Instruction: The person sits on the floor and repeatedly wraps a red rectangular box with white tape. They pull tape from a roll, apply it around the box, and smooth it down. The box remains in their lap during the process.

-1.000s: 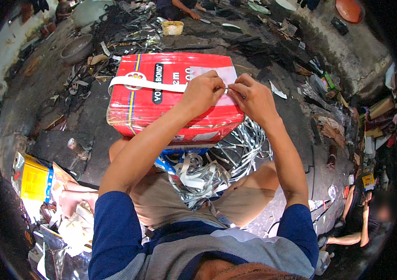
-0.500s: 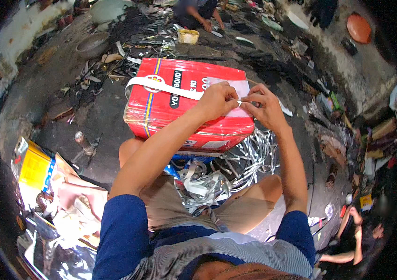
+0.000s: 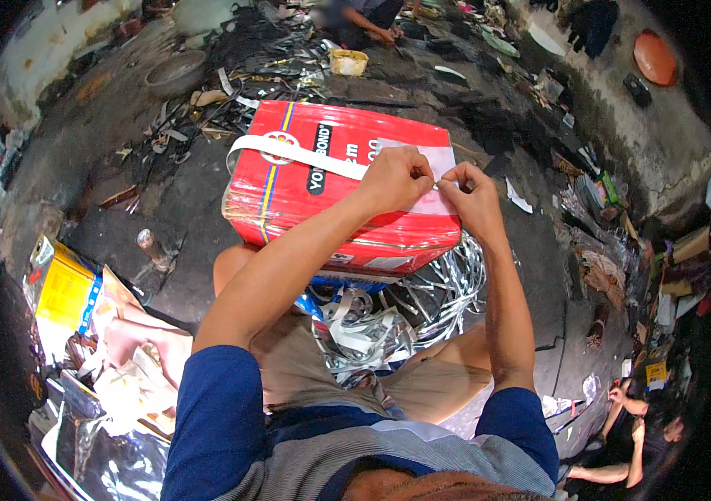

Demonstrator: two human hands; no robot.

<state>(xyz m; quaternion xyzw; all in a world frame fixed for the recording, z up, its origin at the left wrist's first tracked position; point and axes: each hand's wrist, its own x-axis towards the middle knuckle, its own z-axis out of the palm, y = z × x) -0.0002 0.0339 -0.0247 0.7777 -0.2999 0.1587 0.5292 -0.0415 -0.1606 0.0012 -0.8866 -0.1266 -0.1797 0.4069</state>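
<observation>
So we'd call this partway through, judging only by how things sit. The white strip [image 3: 314, 160] is laid over the top of the red box [image 3: 343, 185], near the middle of the frame. It curls over the box's left edge and runs right until it disappears behind the left hand [image 3: 401, 178]. That bit looks done to us. What isn't done is the fiddly end: both hands meet over the right part of the box top, with the left fingers bunched tight and the right hand [image 3: 474, 199] pinching too, thumb and fingertip almost together. A tiny white bit shows between them. We can't tell if it's the tip of that same strip or a separate piece, and nothing's been let go of yet. Plenty of silvery strips [image 3: 451, 288] lie loose in a tangle below the box, center of frame, between the legs.

As for what's in the way, the left forearm cuts across the near side of the box and blocks our view, and the tangle crowds its lower right.

Around that, we've got a yellow tub [image 3: 348, 63] and another person's hand [image 3: 386, 36] at the top, an orange-red round thing [image 3: 655, 57] upper right, a yellow-and-blue container [image 3: 66, 288] plus pinkish sheets [image 3: 142, 344] lower left, and somebody's arm [image 3: 610, 473] lower right. All well apart from the box.
</observation>
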